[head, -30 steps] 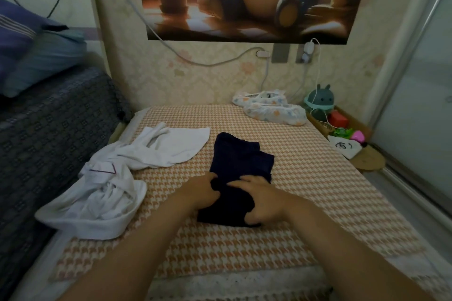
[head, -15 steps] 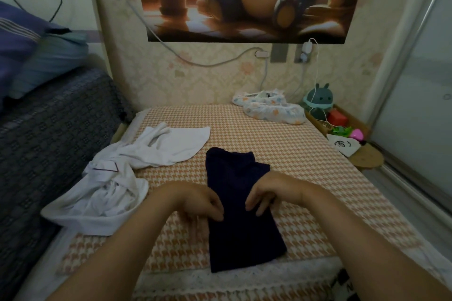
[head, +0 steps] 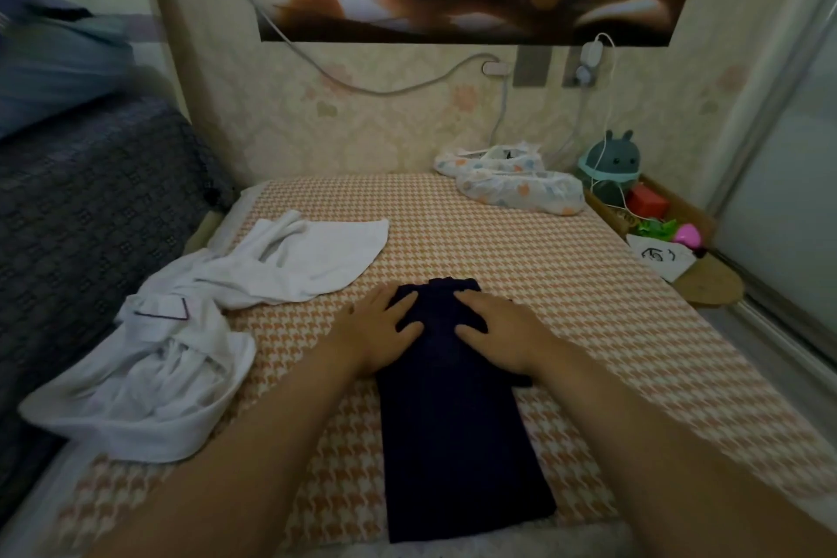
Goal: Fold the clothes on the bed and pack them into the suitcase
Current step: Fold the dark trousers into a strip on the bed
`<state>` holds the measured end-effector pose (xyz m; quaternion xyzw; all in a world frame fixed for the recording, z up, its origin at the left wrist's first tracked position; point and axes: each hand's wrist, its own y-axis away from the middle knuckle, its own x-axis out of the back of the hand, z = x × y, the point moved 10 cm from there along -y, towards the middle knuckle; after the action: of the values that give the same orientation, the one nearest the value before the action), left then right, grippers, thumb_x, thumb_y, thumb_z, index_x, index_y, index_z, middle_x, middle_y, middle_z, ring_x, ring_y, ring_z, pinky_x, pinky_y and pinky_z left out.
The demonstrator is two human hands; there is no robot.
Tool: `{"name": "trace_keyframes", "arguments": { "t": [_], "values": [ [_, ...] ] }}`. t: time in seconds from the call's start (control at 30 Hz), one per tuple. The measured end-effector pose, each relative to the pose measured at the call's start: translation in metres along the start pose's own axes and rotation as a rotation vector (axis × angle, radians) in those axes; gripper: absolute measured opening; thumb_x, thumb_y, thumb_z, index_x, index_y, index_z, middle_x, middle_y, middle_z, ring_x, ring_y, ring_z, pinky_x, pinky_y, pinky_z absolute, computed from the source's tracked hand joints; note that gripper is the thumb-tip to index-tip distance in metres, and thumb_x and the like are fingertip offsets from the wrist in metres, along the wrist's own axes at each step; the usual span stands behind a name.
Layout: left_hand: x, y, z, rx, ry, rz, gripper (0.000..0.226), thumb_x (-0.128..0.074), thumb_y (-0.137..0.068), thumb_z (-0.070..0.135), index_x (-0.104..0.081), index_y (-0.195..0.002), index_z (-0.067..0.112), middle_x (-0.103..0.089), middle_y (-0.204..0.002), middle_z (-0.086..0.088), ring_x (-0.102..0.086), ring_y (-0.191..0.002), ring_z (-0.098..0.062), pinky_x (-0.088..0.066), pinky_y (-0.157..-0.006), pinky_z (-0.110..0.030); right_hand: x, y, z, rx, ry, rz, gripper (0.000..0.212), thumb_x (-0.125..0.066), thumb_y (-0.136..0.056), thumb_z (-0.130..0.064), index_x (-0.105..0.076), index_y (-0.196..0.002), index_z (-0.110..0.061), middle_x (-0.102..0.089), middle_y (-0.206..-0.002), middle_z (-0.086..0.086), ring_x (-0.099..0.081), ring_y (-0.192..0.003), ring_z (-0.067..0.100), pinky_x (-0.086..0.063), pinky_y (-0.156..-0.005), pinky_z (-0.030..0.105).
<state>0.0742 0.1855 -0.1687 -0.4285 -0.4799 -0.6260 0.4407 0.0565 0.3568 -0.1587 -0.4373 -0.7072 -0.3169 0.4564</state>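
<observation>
A dark navy garment (head: 457,435) lies as a long narrow strip on the orange houndstooth bed (head: 521,267), running from the middle toward me. My left hand (head: 378,326) and my right hand (head: 496,326) both rest flat with spread fingers on its far end, side by side. A crumpled white garment (head: 190,331) lies to the left of them on the bed. No suitcase is in view.
A dark patterned sofa (head: 81,213) with blue pillows borders the bed on the left. Floral cloth items (head: 512,181) sit at the bed's far end by the wall. A small shelf with a green toy (head: 611,163) and small items stands at the right, beside a sliding door.
The navy garment went from a short bundle to a long strip. My hands have moved forward from its middle and now press flat on its far end.
</observation>
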Motion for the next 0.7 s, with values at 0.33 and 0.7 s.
{"name": "trace_keyframes", "arguments": {
  "t": [0.33,0.7],
  "values": [
    [0.004,-0.001,0.065,-0.187,-0.121,0.104,0.06,-0.02,-0.1,0.058,-0.004,-0.155,0.037,0.004,-0.164,0.007,0.005,-0.15,-0.017,0.004,-0.12,-0.045,0.033,-0.003,0.057,-0.259,0.032,0.162,0.044,-0.053,-0.091,-0.055,-0.064,-0.126,-0.031,-0.066,-0.122,-0.004,-0.057,-0.117,0.025,-0.044,-0.097,0.039],
    [0.027,0.024,0.152,-0.39,-0.175,0.415,0.061,-0.041,-0.077,0.081,-0.052,-0.1,0.025,-0.045,-0.099,0.005,-0.041,-0.089,-0.015,-0.033,-0.071,-0.034,0.051,0.005,0.066,-0.352,-0.434,0.317,0.033,-0.058,-0.093,-0.031,-0.048,-0.065,-0.017,-0.051,-0.061,0.001,-0.046,-0.054,0.016,-0.035,-0.051,0.029]
  ]
}}
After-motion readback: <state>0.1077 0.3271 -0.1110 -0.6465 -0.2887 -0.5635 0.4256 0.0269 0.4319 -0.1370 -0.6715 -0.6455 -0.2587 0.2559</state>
